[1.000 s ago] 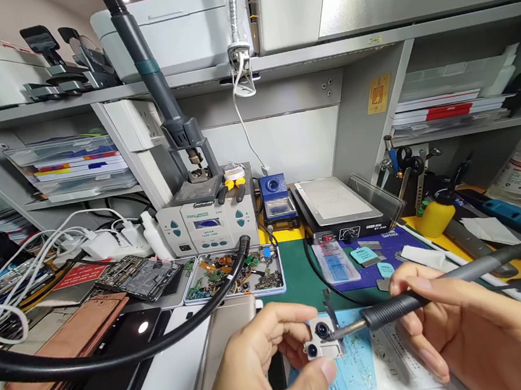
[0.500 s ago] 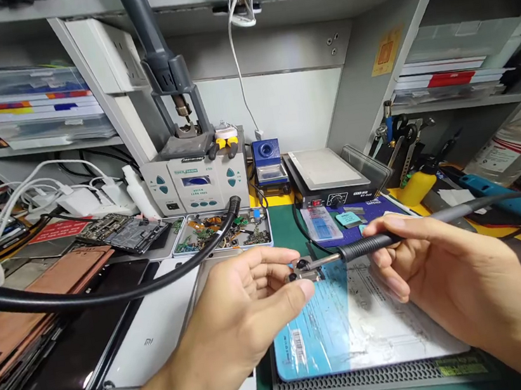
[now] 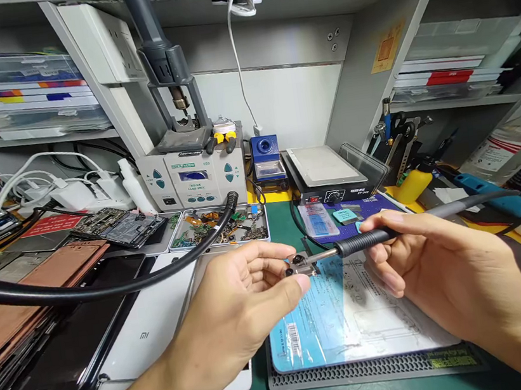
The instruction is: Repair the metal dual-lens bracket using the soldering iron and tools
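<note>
Between the thumb and fingers of my left hand (image 3: 238,316) is a small silvery part with two round black spots (image 3: 300,264); its exact kind I cannot make out. My right hand (image 3: 456,265) grips a soldering iron (image 3: 367,242) like a pen, its metal shaft pointing left. The iron's tip reaches the small part, though whether it touches is too small to tell. Both hands are above a blue and white plastic-covered box (image 3: 327,333), which lies on a grey perforated mat (image 3: 360,372).
Behind the hands stand a hot-air station (image 3: 196,181), a blue iron stand (image 3: 266,159) and a heating plate (image 3: 324,167). A thick black hose (image 3: 124,288) crosses the left side above phone parts (image 3: 75,321). A tray of small circuit boards (image 3: 216,226) sits in the middle.
The view has shifted slightly. My hands keep the same hold on the small part and the iron, and the iron's tip has moved very slightly against the part.
</note>
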### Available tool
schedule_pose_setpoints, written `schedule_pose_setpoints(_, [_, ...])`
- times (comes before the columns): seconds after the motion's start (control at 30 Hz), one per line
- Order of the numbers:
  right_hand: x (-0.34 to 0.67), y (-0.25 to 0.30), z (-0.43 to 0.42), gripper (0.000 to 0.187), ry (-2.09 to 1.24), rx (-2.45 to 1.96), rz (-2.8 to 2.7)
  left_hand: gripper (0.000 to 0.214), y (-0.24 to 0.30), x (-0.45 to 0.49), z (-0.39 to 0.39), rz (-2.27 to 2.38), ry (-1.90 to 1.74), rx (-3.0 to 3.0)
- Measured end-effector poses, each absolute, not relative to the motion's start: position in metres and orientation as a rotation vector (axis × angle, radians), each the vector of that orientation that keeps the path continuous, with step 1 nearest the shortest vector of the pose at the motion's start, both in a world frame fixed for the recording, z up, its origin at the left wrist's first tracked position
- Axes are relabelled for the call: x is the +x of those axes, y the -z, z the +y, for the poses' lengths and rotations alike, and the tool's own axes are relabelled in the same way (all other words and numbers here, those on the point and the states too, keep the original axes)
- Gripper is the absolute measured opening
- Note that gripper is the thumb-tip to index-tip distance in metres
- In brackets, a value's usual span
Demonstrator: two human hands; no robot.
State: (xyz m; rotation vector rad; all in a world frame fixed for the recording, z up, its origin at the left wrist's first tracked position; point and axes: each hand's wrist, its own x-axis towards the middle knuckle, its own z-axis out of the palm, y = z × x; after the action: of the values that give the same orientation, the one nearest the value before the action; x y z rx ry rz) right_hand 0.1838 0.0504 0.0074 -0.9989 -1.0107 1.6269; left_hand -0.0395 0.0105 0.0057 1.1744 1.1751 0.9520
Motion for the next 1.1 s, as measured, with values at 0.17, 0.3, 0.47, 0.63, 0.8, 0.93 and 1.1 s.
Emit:
schedule_pose_setpoints(0.17, [0.185, -0.003, 0.05, 0.024, -1.629, -1.001, -1.034, 0.035, -0.006, -0.039, 0.01, 1.162, -0.956, 1.168])
schedule_pose_setpoints(0.3, [0.182, -0.004, 0.049, 0.023, -1.632, -0.995, -1.028, 0.035, -0.002, -0.038, 0.01, 1.114, -0.975, 1.15])
schedule_pose_setpoints(0.47, [0.181, -0.004, 0.048, 0.016, -1.631, -0.967, -1.02, 0.036, 0.001, -0.036, 0.01, 1.094, -0.995, 1.181])
schedule_pose_setpoints(0.63, [0.185, -0.001, 0.049, 0.026, -1.746, -0.921, -1.07, 0.034, 0.003, -0.035, 0.009, 1.074, -0.988, 1.195])
schedule_pose_setpoints(0.8, [0.183, 0.002, 0.049, 0.02, -1.768, -0.958, -1.091, 0.033, 0.007, -0.034, 0.009, 1.08, -1.012, 1.193])
schedule_pose_setpoints(0.93, [0.184, 0.003, 0.049, 0.02, -1.741, -0.979, -1.065, 0.03, 0.008, -0.031, 0.009, 1.102, -1.033, 1.232])
schedule_pose_setpoints(1.1, [0.186, 0.002, 0.047, 0.021, -1.702, -1.003, -1.071, 0.028, 0.002, -0.028, 0.006, 1.174, -1.055, 1.227])
